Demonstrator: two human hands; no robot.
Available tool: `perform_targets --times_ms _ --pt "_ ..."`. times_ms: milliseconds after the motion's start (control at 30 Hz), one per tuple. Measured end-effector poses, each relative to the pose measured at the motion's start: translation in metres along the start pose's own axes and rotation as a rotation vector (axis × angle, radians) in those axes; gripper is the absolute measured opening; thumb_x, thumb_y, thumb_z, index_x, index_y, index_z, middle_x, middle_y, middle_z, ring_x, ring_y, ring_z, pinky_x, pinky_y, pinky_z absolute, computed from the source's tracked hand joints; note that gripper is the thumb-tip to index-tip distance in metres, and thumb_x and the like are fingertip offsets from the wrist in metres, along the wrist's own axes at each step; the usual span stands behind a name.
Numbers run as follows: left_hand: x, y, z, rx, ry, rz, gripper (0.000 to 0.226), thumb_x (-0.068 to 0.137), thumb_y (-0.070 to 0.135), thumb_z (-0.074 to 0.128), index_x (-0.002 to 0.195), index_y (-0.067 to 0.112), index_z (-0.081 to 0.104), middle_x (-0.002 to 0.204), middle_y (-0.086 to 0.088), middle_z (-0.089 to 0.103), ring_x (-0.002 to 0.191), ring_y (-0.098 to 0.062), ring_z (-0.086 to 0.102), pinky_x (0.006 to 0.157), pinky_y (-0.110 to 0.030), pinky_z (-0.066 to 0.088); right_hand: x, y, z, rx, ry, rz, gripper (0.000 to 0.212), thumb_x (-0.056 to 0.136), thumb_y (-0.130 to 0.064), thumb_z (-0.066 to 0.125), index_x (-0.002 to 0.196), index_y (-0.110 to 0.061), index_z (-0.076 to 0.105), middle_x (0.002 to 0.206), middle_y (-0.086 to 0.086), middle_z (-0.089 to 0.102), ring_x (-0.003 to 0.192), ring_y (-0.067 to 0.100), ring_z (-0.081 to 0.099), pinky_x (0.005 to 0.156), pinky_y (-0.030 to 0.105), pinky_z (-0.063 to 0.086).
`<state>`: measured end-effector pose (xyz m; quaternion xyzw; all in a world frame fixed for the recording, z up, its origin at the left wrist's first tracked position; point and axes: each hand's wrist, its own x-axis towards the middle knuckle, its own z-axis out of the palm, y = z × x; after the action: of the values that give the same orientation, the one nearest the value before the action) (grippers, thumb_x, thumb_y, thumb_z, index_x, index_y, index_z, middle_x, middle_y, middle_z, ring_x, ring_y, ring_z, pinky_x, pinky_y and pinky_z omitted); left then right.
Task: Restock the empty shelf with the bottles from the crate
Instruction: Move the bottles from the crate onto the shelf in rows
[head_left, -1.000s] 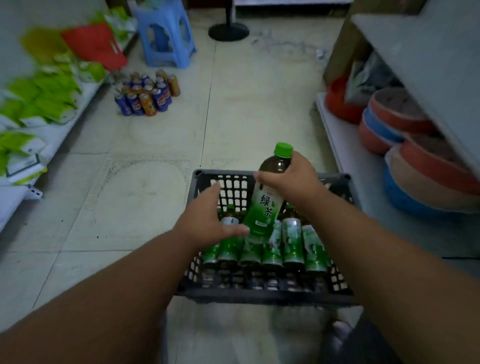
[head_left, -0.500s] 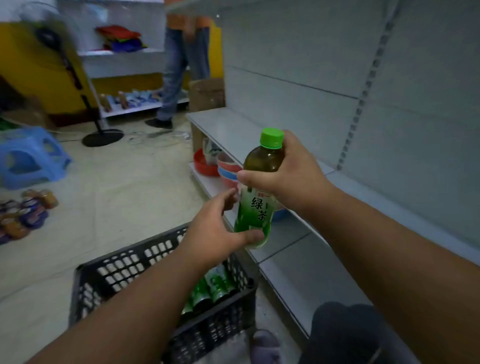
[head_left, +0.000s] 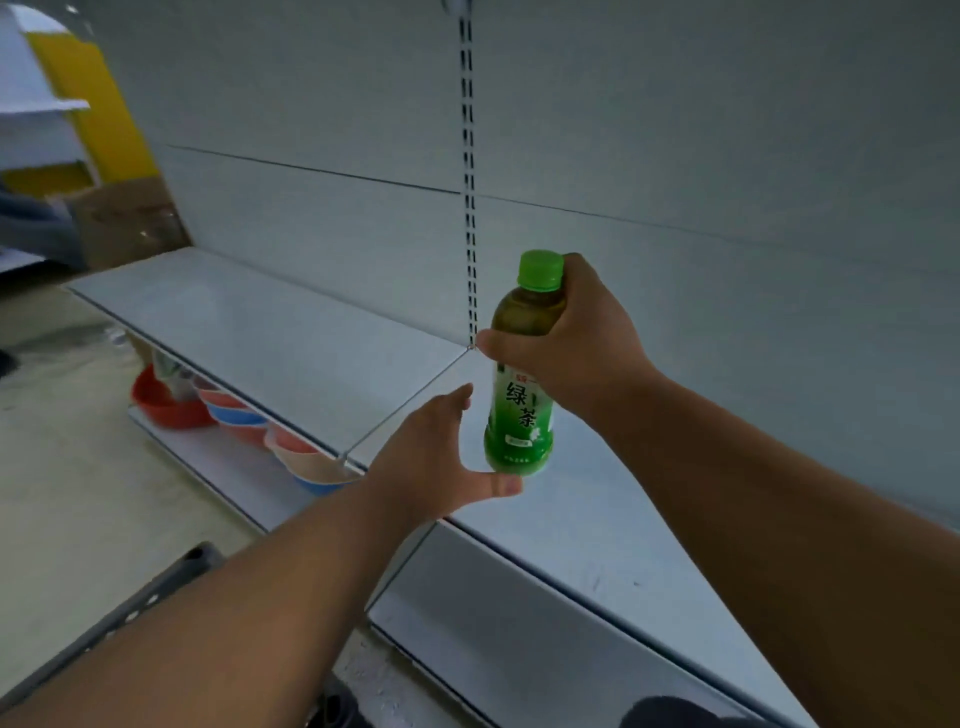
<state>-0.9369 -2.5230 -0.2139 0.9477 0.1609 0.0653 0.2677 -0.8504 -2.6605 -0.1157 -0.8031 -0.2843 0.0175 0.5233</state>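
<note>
Barely started: shelf (head_left: 270, 332) bare where visible, right hand (head_left: 571, 345) wrapped around the bottle (head_left: 522, 374) near its neck, held upright over the shelf, left hand (head_left: 436, 457) open with thumb seemingly under its base, crate (head_left: 130, 613) contents out of view.

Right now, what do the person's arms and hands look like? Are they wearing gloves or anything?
No gloves. The left hand and the right hand are bare, and both forearms are uncovered as far as the picture shows: no sleeve, no watch, no ring or band that I can see. Any sleeve would lie higher up, out of view.
</note>
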Motion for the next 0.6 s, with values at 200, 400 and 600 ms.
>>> perform_targets --times_ms 200,400,600 --pt "0.052 -0.045 0.035 0.213 -0.081 -0.001 0.131 0.067 0.082 0.064 0.159 0.008 0.006 0.167 -0.009 0.011 0.154 -0.023 0.008 0.124 -0.042 0.010 0.033 0.045 0.037 0.004 0.033 0.094 0.059 0.068 -0.037 0.092 0.109 -0.026 0.050 0.101 -0.008 0.065 0.091 0.012 0.064 0.081 0.035 0.056" --pt "0.055 -0.064 0.062 0.387 -0.056 0.005 0.138 0.056 0.097 0.014 0.158 0.005 -0.001 0.168 -0.012 0.000 0.154 -0.023 -0.003 0.123 -0.040 -0.002 0.024 0.078 0.066 -0.152 -0.037 0.161 0.060 0.069 -0.043 0.090 0.110 -0.031 0.048 0.099 -0.013 0.062 0.091 0.012 0.062 0.080 0.031 0.052" --pt "0.057 -0.066 0.062 0.425 -0.116 -0.019 0.124 0.074 0.092 0.027 0.157 0.008 -0.009 0.167 -0.011 -0.010 0.153 -0.022 -0.012 0.124 -0.042 -0.004 0.033 0.095 0.079 -0.276 -0.013 0.199 0.065 0.069 -0.052 0.086 0.119 -0.020 0.060 0.111 -0.001 0.063 0.100 0.019 0.066 0.089 0.040 0.058"
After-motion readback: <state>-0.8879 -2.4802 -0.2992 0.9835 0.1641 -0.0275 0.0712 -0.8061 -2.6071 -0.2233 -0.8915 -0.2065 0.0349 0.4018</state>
